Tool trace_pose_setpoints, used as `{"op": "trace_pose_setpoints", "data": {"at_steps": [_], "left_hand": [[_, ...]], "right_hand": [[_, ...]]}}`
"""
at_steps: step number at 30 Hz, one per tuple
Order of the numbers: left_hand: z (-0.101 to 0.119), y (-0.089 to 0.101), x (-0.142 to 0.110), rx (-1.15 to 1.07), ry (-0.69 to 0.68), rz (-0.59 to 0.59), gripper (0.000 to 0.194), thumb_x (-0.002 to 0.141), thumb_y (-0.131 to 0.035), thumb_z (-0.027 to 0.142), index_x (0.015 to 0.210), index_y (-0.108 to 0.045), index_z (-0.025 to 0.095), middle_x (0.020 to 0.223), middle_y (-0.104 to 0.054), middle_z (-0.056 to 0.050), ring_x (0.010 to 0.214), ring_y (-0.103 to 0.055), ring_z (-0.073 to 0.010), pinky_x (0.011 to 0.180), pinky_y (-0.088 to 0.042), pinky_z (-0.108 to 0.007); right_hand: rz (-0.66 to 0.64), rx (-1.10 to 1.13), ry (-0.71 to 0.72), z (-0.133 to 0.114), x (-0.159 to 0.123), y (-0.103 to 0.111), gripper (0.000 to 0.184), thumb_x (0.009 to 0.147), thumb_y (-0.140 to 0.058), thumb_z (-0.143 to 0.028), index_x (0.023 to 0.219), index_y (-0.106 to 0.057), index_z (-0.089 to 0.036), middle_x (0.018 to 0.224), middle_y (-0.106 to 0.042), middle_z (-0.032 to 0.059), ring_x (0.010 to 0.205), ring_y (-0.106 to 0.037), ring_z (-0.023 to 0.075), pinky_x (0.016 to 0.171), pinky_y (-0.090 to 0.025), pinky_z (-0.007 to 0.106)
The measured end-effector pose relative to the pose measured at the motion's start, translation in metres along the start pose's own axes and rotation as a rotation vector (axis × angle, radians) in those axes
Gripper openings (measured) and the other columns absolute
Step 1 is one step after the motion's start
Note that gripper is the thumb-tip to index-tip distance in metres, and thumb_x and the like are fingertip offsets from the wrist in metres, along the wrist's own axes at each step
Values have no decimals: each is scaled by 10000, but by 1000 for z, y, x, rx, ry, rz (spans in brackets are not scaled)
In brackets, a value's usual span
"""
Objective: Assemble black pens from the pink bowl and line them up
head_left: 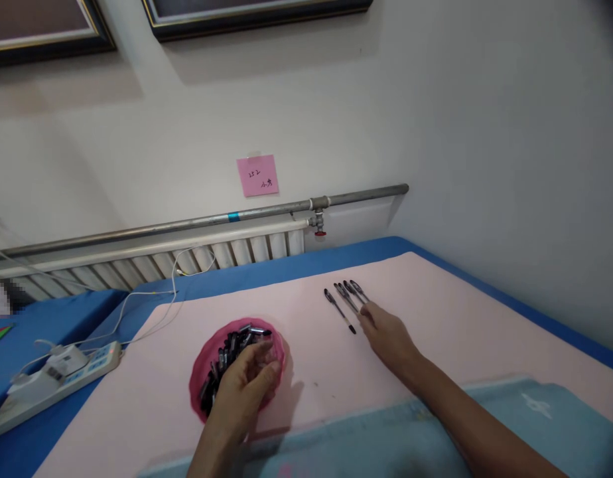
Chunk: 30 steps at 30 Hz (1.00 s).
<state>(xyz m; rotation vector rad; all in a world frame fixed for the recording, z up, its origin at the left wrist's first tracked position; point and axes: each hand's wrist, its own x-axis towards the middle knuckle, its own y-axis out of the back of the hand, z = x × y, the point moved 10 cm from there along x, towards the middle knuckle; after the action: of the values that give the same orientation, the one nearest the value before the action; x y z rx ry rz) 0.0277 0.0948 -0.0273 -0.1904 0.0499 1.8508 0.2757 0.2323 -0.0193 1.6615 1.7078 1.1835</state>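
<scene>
My left hand (247, 382) is over the pink basket (194, 378), its thumb and curled fingers apart, with no held thing that I can make out. Inside the basket lies a heap of dark pen parts or caps (231, 350), partly covered by that hand. To the right, several black-capped pens with clear barrels lie side by side on the pink sheet. My right hand (386, 332) has its fingers closed at the near end of the rightmost pen (359, 290), hiding that end. A single pen (340, 310) lies slightly apart at the left of the row.
Pink sheet (296, 305) covers the blue table (286, 264). A power strip (87, 368) with plugs and white cables lies at left. Light-blue cloth (366, 438) runs along the near edge. Behind stand a radiator (237, 252) and a metal pipe (187, 226).
</scene>
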Motion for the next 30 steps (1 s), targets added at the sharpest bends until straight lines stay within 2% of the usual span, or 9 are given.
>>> {"op": "trace_pose_setpoints", "data": {"at_steps": [4,6,9,11,14,16,22,25,30], "left_hand": [[5,8,-1,34,-6,59,523,591,-714,413,1033,-619,149,774,-639,-44,555,-536,-111,505,-412,-235],[7,16,-1,53,1,81,516,593,-705,426,1026,-616,159,800,-637,-37,551,-530,-108,508,-424,-240],[13,37,1,91,-5,158,499,602,-694,431,1015,-608,162,751,-619,-10,577,-537,-113,536,-444,-241],[20,59,1,106,-46,261,473,620,-678,430,993,-603,149,747,-614,-9,592,-541,-114,546,-447,-241],[25,88,0,171,-91,396,399,658,-635,430,933,-599,143,762,-615,-11,596,-541,-113,542,-442,-239],[23,100,0,262,-85,434,352,687,-597,433,897,-599,150,702,-607,1,579,-536,-120,534,-433,-240],[23,103,4,673,-83,395,177,751,-497,301,790,-622,182,699,-641,-22,655,-574,-155,600,-406,-253],[24,100,6,923,-51,390,144,732,-489,213,749,-629,184,740,-663,-39,706,-582,-168,639,-380,-258],[16,93,11,1178,45,334,120,698,-532,228,712,-641,180,741,-666,-72,700,-584,-203,601,-345,-273]], "right_hand": [[-59,-85,21,3,5,-14,202,892,-521,-292,1014,-582,-143,946,-632,35,764,-618,154,678,-515,334],[-68,-106,37,1,5,-16,221,889,-529,-302,1043,-573,-150,1002,-619,39,803,-616,157,703,-515,345],[-49,-112,61,-7,3,-9,154,893,-473,-248,860,-581,-144,877,-615,47,746,-587,163,649,-466,308],[-40,-92,90,-18,-2,-2,181,881,-415,-214,761,-542,-168,812,-601,62,721,-568,182,609,-418,294],[-77,-19,178,-44,-22,2,190,877,-369,-230,744,-502,-205,755,-593,41,691,-562,187,593,-388,284],[-138,42,243,-63,-43,-3,189,875,-377,-257,725,-487,-220,696,-587,16,632,-559,171,563,-387,264],[-437,192,495,-116,-105,-43,182,882,-377,-229,744,-496,-220,737,-606,21,646,-575,163,580,-399,266],[-484,177,525,-117,-110,-56,164,870,-385,-202,740,-484,-221,740,-604,21,641,-569,162,573,-399,266],[-483,144,480,-105,-100,-61,172,865,-391,-205,714,-472,-221,708,-591,17,625,-558,166,568,-399,275]]}}
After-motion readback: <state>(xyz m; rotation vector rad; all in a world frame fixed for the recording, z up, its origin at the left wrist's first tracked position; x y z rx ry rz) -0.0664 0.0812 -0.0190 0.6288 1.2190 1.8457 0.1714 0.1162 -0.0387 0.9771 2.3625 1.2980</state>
